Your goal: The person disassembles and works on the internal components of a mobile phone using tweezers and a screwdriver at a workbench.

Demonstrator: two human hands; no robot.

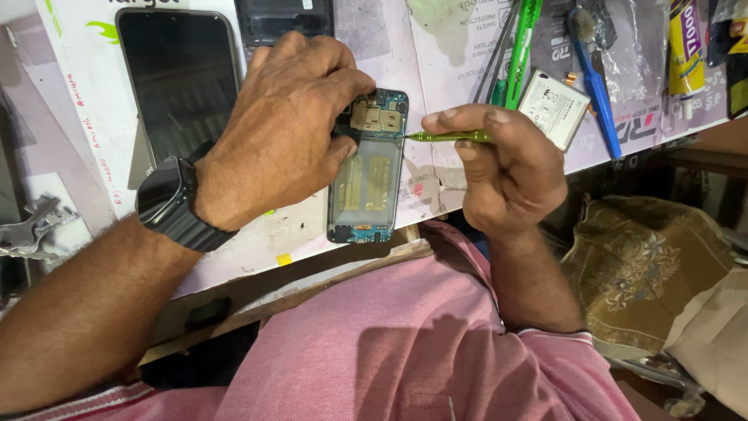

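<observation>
Cluttered bench point(257, 242), battery point(554, 107) beside opened phone point(368, 175)

Left hand point(284, 129) curled, palm down; right hand point(502, 160) closed in pinch.

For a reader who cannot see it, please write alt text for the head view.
A person's left hand steadies an opened phone with exposed circuit boards on a cluttered workbench, while the right hand holds a green screwdriver with its tip at the phone's upper right edge. A dark phone screen, a loose battery and a blue tool lie nearby.
</observation>
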